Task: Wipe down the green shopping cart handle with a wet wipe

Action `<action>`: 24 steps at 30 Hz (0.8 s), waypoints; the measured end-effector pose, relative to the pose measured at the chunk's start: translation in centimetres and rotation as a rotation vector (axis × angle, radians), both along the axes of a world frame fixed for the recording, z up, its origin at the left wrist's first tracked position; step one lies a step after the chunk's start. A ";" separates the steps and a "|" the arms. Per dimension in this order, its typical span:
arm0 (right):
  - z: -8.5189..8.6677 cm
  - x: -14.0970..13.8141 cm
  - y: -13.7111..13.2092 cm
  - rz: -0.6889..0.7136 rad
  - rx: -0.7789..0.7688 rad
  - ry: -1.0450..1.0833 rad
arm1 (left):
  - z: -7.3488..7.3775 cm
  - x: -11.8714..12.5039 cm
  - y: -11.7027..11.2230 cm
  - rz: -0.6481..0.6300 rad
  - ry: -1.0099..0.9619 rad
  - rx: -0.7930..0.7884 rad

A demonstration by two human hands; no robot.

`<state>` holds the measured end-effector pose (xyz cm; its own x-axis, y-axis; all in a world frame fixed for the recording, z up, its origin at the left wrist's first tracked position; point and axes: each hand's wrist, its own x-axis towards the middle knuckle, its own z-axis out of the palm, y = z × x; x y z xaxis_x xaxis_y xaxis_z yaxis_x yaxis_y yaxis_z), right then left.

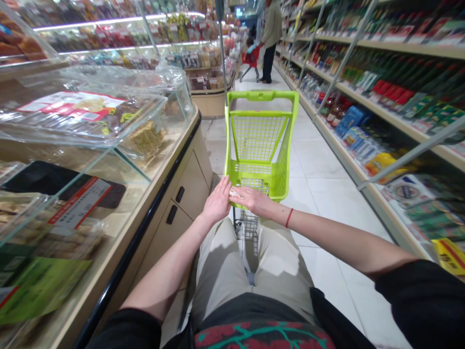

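My left hand (217,198) is at the near left edge of a lime-green shopping cart (293,145), its fingers stretched forward and close together. From the right, my right hand (256,200) reaches across to it, and the fingertips meet the side of the left hand. A small whitish thing (234,193) shows at the right hand's fingers, too small to name. Under both hands lies the cart's near rim, and whether they touch it I cannot tell. The cart's upper basket shows only its mesh and slats. A red string bracelet (289,217) circles my right wrist.
On the left runs a glass-topped display counter (145,232) with packaged food and a black edge rail. Stocked shelves (378,131) line the right side. A tiled aisle (323,155) lies between. Farther ahead stands a person (271,39) by a red cart (250,57).
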<state>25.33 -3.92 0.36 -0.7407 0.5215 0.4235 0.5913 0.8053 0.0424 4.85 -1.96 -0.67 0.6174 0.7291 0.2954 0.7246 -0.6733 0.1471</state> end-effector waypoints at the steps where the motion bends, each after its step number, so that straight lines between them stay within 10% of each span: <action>1: -0.1 1.0 -0.3 0.006 -0.028 -0.014 | 0.0 0.0 0.0 -0.001 0.004 0.002; 12: 1.8 15.3 -5.4 -0.041 -0.188 -0.174 | 0.2 0.3 -0.1 -0.010 -0.004 0.002; 24: 0.4 0.0 0.0 0.022 -0.051 -0.015 | -0.5 0.4 -0.1 -0.008 -0.043 0.041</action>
<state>25.33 -3.91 0.81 -0.7581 0.5260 0.3855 0.5733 0.8193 0.0095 5.22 -2.04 -1.13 0.6092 0.7111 0.3510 0.7129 -0.6849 0.1505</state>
